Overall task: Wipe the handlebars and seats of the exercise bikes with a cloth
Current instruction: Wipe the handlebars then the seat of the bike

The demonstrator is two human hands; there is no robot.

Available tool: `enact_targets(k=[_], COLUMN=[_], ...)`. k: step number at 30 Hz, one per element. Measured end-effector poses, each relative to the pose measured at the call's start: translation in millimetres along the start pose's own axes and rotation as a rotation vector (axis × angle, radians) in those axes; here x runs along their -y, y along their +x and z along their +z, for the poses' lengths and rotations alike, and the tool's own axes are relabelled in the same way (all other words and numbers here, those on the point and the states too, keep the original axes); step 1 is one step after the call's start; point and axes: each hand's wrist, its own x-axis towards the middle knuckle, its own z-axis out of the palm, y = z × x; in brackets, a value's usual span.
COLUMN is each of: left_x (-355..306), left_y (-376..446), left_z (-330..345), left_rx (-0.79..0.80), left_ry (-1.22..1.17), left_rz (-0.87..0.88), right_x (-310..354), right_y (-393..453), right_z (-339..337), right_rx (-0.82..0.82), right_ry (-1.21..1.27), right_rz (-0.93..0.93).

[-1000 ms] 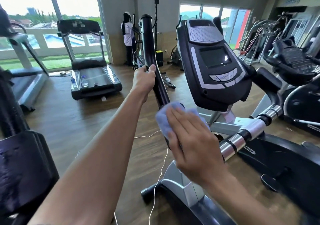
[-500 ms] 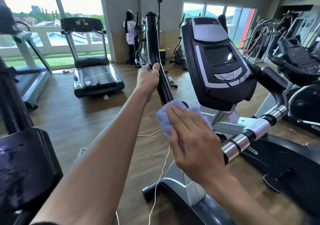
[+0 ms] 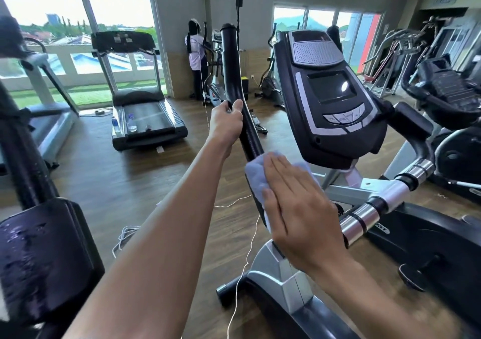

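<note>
A tall black handlebar (image 3: 232, 75) of the machine in front of me rises up the middle of the view. My left hand (image 3: 226, 125) grips it partway up, fingers curled round the bar. Lower down, my right hand (image 3: 299, 205) presses a light blue cloth (image 3: 256, 176) against the same bar with straight fingers laid flat over it. The bar's stretch under the cloth is hidden. Right of the bar sits the machine's black and silver console (image 3: 330, 99), and below it a chrome and black side handle (image 3: 369, 211).
A treadmill (image 3: 145, 119) with bottles on its belt stands at the back left by the windows. A wet black pad (image 3: 44, 255) fills the lower left. More machines (image 3: 447, 96) crowd the right. A person (image 3: 195, 57) stands at the far wall. A white cord (image 3: 244, 260) hangs down.
My right hand and the cloth have shifted slightly up the bar. The view has drifted a little; my left hand keeps its grip.
</note>
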Motion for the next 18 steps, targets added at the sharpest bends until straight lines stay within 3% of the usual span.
enact_targets(k=[5,9,14,16,18], left_x=[-2.8,-3.4,8.1,11.1,13.0], left_y=[-3.4,-5.0,-28.2,-39.6,-45.5], left_z=[-1.0,-3.0,-4.8,-5.1,-10.3], left_rx=[0.011,-0.003,0.003,-0.048,-0.096], left_ry=[-0.010,0.026,0.160,0.274,0.369], left_rz=[0.005,-0.019,-0.119,-0.049,0.133], right_x=[-1.0,5.0,-14.0,-22.5,-24.6], right_y=[49.8,44.5,15.6,33.2,51.2], right_z=[5.8,5.9,-18.3,-20.2,-15.7], right_rx=[0.079,0.013,0.232,0.226,0.168], right_ry=[-0.023,-0.007,0.120,0.124,0.071], right_rz=[0.052,0.074,-0.070,-0.107,-0.138])
